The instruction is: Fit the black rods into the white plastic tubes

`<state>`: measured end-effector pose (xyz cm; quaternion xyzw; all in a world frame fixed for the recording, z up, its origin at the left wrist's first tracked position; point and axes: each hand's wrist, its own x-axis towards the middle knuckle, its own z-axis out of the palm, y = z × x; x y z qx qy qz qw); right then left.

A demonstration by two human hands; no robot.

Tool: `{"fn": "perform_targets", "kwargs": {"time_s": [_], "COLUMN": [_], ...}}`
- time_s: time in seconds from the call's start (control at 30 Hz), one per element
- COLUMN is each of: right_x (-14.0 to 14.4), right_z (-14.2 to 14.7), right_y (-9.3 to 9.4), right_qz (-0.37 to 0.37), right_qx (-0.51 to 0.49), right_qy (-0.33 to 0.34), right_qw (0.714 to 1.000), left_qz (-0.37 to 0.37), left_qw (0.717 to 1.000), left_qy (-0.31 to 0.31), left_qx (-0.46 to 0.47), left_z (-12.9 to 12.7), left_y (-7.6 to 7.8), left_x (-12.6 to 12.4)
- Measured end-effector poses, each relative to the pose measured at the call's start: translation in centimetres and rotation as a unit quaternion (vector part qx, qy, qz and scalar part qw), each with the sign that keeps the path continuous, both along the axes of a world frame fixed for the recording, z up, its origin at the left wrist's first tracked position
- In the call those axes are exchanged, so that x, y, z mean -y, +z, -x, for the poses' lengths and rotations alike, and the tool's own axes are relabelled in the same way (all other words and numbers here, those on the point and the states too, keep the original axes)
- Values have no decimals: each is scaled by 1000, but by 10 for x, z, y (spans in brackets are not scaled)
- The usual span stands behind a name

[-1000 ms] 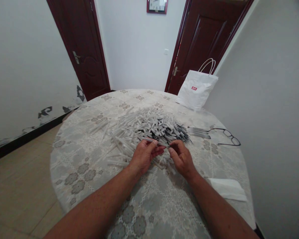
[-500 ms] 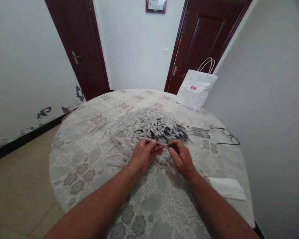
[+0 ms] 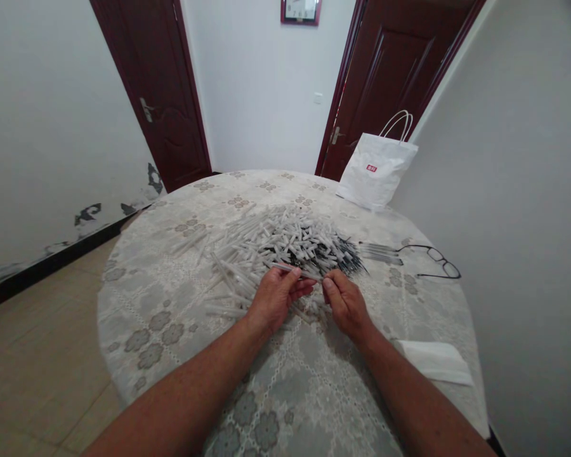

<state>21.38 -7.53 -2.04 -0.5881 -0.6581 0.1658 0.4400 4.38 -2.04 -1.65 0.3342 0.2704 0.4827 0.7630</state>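
Plastic tube [image 3: 292,270]: pinched at both ends, just above pile [image 3: 285,244]
Left hand [image 3: 276,297]: grasping tube
Right hand [image 3: 345,303]: apparently gripping its other end
Glasses [image 3: 433,260]: right, on table [image 3: 171,298]

You find only two marked surfaces in view. The white paper bag [image 3: 377,172], which stands at the far right edge of the table [image 3: 137,304], carries a small red rectangular label [image 3: 372,169] with white characters; these are too small to read. The wall clock [image 3: 301,10], mounted above between the two doors, shows a dial with numerals; you can make out figures along its lower edge, but they are too small to read reliably. No other text is legible.
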Motion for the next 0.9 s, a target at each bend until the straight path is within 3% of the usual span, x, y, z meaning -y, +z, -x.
{"fn": "perform_targets", "kwargs": {"time_s": [0.5, 0.7, 0.8, 0.9], "right_x": [2, 0, -1, -2], "right_z": [-2, -2, -4, -10], "right_y": [1, 5, 7, 10], "right_qz": [-2, -12, -46, -71], "right_qx": [-19, -45, -41, -65], "right_qy": [22, 44, 41, -1], "right_qw": [1000, 998, 997, 995], "left_qz": [-38, -85, -142, -246], "left_qw": [998, 991, 972, 908], "left_qy": [1, 0, -18, -16], "left_qx": [-43, -105, -186, -338], "left_z": [0, 4, 6, 7], "left_y": [1, 6, 11, 15], "left_x": [2, 1, 1, 1]}}
